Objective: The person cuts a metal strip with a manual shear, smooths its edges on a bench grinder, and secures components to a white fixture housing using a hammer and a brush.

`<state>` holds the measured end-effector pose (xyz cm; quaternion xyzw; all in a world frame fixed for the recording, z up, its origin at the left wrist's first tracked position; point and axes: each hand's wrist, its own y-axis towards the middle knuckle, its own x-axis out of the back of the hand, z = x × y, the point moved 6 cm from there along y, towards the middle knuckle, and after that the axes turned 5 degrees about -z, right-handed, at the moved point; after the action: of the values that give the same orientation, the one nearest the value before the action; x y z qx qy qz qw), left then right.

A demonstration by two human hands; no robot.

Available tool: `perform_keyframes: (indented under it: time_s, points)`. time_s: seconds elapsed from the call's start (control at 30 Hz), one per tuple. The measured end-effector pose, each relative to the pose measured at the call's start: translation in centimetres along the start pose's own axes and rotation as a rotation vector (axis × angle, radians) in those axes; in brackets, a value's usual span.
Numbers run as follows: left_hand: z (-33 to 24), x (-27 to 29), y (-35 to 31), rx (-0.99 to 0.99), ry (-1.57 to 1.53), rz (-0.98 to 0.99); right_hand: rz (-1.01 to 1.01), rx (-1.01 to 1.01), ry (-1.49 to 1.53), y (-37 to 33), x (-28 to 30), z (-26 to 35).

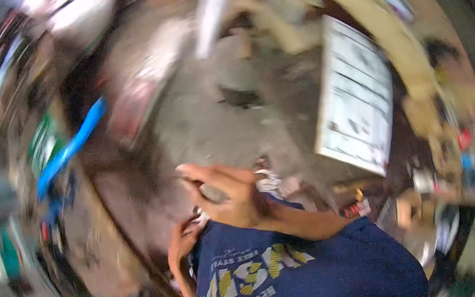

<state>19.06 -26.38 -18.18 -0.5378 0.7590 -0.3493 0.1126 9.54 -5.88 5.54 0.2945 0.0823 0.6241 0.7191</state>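
Note:
My right hand point(226, 197) is in front of my navy shirt point(314, 279), its fingers bent toward the left. A gap shows between the thumb and the fingers, and I see nothing held in it. Lower and to the left, close against the shirt's edge, is my left hand point(183, 239). Its fingers are loosely bent but smeared, so whether it grips anything is unclear. Neither hand visibly touches the objects around. Beneath and beyond the hands lies a grey-brown floor point(201, 117), with a small dark object point(240, 96) on it.
A white board with dark lines point(354, 99) stands to the right. A bright blue strip point(73, 148) slants at the left, near a reddish flat piece point(132, 112). A white pole point(215, 9) reaches in from the top. Blurred clutter surrounds the rim.

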Motion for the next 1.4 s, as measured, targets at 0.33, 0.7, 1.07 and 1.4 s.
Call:
perform_keyframes:
  time_s: [0.33, 0.7, 1.07, 1.4]
  points:
    - [-20.6, -17.7, 13.5, -0.335, 0.397, 0.201, -0.792, -0.963, -0.080, -16.7, 29.1, -21.7]
    - [-38.6, -37.3, 11.9, -1.425, 0.491, 0.663, -1.353, -0.884, -0.014, -16.8, 28.2, -24.6]
    - [-42.7, -41.0, 17.6, -1.480, 0.500, 0.803, -1.649, -1.077, -0.161, -15.6, 31.4, -21.3]
    - [-43.4, -37.2, 25.1, -1.288, 0.488, 0.443, -1.185, -1.945, -1.174, -48.4, 44.8, -14.6]
